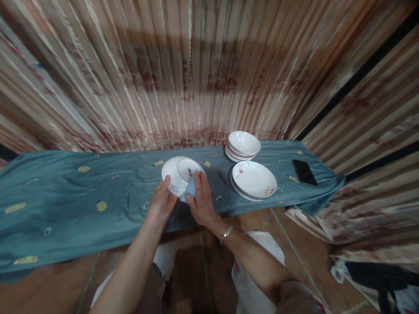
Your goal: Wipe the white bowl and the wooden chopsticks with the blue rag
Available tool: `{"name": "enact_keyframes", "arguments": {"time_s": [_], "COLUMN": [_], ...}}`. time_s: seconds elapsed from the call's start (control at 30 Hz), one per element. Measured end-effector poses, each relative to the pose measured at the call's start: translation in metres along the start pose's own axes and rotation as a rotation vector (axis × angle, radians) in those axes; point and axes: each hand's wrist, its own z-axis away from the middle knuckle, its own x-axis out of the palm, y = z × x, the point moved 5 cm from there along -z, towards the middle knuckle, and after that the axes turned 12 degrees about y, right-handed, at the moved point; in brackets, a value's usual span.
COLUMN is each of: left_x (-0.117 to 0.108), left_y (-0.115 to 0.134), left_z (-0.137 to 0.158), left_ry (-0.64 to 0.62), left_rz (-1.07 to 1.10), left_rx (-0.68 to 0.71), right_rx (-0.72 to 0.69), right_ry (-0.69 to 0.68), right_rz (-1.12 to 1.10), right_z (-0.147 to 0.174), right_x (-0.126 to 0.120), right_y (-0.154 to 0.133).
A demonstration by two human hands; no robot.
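A white plate (pixel 173 171) is held above the table with its underside turned up, showing the foot ring and a small printed mark. My left hand (pixel 161 199) grips its near left rim, thumb on the upturned side. In my right hand (pixel 202 202) is a light blue cloth (pixel 190 190), pressed against the near right part of the plate. The fingers of that hand lie over the cloth and partly cover the foot ring. Whether the cloth is folded cannot be made out.
To the right stands a stack of flower-patterned plates (pixel 253 179), with a stack of white bowls (pixel 244 143) behind it. A black phone (pixel 304 172) lies near the right end of the teal-covered table (pixel 124 174). Pleated curtains (pixel 203 78) hang behind.
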Motion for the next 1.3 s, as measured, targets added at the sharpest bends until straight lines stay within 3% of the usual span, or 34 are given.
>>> {"name": "enact_keyframes", "arguments": {"time_s": [0.2, 0.63, 0.8, 1.0, 1.17, 1.3], "left_x": [-0.003, 0.004, 0.005, 0.008, 0.013, 0.018], "left_y": [-0.006, -0.01, -0.011, -0.022, -0.026, -0.028], "left_z": [-0.005, 0.005, 0.007, 0.008, 0.015, 0.021], "left_ry": [0.002, 0.041, -0.011, -0.167, -0.232, -0.251], "left_rz": [0.005, 0.026, -0.019, -0.094, -0.15, -0.261], "left_rx": [-0.021, -0.131, -0.104, -0.164, -0.094, 0.005], "right_rx": [-0.21, -0.328, -0.299, -0.171, -0.055, 0.124], "right_ry": [-0.076, -0.03, -0.018, -0.021, 0.036, 0.132], "right_rz": [0.113, 0.165, 0.11, 0.054, -0.056, -0.189], "right_z": [-0.002, -0.012, -0.021, -0.028, -0.034, -0.041], "right_x": [-0.003, -0.019, -0.032, -0.046, -0.057, -0.067], "right_y": [-0.01, -0.008, -0.006, 0.004, 0.018, 0.037]}}
